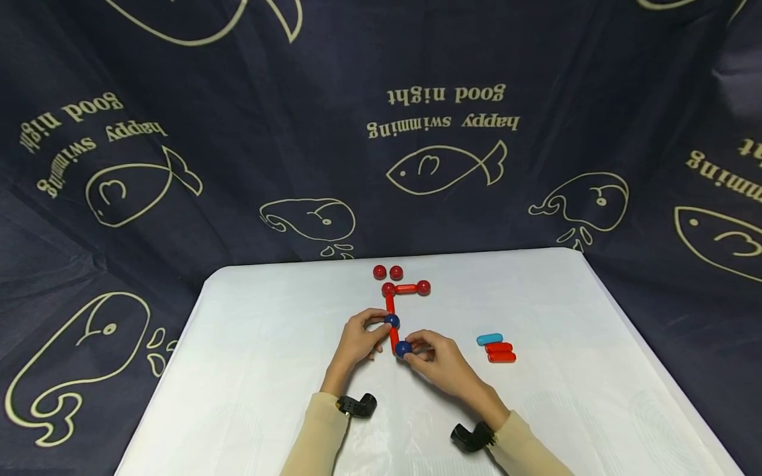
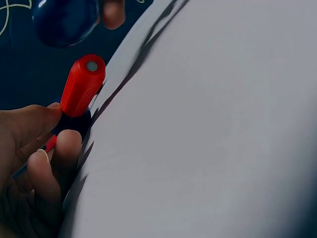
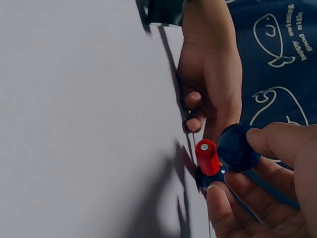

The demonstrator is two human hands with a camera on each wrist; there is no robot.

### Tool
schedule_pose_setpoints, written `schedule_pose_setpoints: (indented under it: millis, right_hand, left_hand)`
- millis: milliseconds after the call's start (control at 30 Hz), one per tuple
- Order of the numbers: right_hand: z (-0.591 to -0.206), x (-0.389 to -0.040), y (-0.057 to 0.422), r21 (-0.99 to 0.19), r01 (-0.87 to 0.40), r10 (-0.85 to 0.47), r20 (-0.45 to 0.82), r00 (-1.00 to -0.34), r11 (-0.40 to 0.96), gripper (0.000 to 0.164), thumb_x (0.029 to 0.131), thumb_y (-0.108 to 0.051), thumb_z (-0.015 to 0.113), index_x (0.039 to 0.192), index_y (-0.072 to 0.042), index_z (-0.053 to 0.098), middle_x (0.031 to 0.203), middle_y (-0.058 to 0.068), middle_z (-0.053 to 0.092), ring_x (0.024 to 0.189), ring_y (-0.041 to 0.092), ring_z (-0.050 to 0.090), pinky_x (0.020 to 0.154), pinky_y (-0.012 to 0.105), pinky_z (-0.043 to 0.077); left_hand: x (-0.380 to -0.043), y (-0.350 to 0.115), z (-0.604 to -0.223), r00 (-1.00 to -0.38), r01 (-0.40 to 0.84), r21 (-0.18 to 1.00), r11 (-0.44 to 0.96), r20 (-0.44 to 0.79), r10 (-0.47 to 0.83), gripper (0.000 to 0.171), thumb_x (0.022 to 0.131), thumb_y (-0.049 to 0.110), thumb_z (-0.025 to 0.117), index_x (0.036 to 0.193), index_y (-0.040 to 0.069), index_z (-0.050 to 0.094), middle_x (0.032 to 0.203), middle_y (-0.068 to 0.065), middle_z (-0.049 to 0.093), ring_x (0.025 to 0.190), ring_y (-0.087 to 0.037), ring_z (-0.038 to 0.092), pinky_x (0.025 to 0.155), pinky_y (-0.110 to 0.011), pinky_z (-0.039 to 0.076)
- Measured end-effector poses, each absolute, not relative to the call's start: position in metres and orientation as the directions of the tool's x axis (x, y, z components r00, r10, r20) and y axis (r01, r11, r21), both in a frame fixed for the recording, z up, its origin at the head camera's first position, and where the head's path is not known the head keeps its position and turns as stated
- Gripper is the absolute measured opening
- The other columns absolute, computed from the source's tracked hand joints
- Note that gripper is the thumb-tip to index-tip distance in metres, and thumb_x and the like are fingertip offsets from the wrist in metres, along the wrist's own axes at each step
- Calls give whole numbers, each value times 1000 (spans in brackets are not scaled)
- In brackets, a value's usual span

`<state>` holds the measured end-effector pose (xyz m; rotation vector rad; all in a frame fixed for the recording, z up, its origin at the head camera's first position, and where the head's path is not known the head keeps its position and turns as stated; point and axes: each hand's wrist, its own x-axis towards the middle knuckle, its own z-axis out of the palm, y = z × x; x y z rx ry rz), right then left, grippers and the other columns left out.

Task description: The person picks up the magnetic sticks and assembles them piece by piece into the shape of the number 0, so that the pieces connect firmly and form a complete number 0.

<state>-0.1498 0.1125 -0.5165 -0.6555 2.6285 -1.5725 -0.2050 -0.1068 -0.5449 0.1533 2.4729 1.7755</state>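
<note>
My left hand pinches a dark blue ball in the middle of a magnetic rod-and-ball chain. A red rod sticks out from that ball towards me, its round metal end showing. Between thumb and fingers, my right hand holds a second dark blue ball. In the left wrist view this ball is apart from the rod's bare end. Beyond the left hand, another red rod leads to a red ball, from which a sideways red rod reaches another red ball.
Two loose red balls lie behind the chain near the table's far edge. Right of my right hand lie a light blue rod and two red rods. A dark printed cloth hangs behind the white table.
</note>
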Motion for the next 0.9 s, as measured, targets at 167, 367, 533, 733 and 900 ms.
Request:
schedule_pose_setpoints:
  millis: [167, 367, 533, 733, 900]
  right_hand:
    - [-521, -147, 111, -830, -348, -359, 193, -913, 436, 26, 91, -15, 79, 116, -10, 70, 103, 0, 73, 90, 12, 69, 74, 25, 58]
    - [-524, -144, 110, -823, -360, -374, 197, -906, 439, 25, 91, -15, 79, 114, -10, 70, 99, 0, 73, 87, 11, 69, 71, 23, 56]
    - [-526, -144, 109, -825, -349, -387, 175, -905, 443, 25, 91, -15, 79, 114, -9, 70, 98, -1, 73, 86, 9, 67, 70, 22, 56]
    - [-529, -146, 108, -822, -362, -406, 177, -897, 441, 23, 92, -15, 79, 112, -9, 71, 96, -1, 72, 82, 7, 65, 68, 21, 54]
    - [-533, -146, 108, -802, -385, -424, 185, -887, 456, 22, 91, -15, 79, 111, -9, 71, 91, -3, 70, 77, 4, 61, 64, 21, 52]
  left_hand:
    - [-205, -107, -545, -991, 30, 949, 313, -14, 136, 30, 97, 23, 73, 125, 15, 70, 117, -12, 75, 46, -11, 59, 37, -27, 47]
    - [-206, -107, -546, -991, 38, 950, 310, -4, 133, 30, 96, 24, 74, 125, 14, 70, 117, -12, 74, 45, -11, 58, 37, -29, 48]
    - [-205, -107, -544, -991, 24, 948, 317, -19, 131, 29, 97, 22, 73, 125, 15, 70, 118, -12, 74, 45, -11, 58, 37, -28, 48]
    - [-207, -108, -546, -991, 30, 950, 311, -11, 131, 30, 97, 23, 74, 125, 14, 70, 118, -12, 74, 45, -10, 58, 37, -28, 48]
    - [-206, -107, -546, -991, 27, 951, 308, -16, 136, 30, 97, 24, 73, 125, 14, 70, 118, -12, 74, 45, -10, 58, 37, -27, 47]
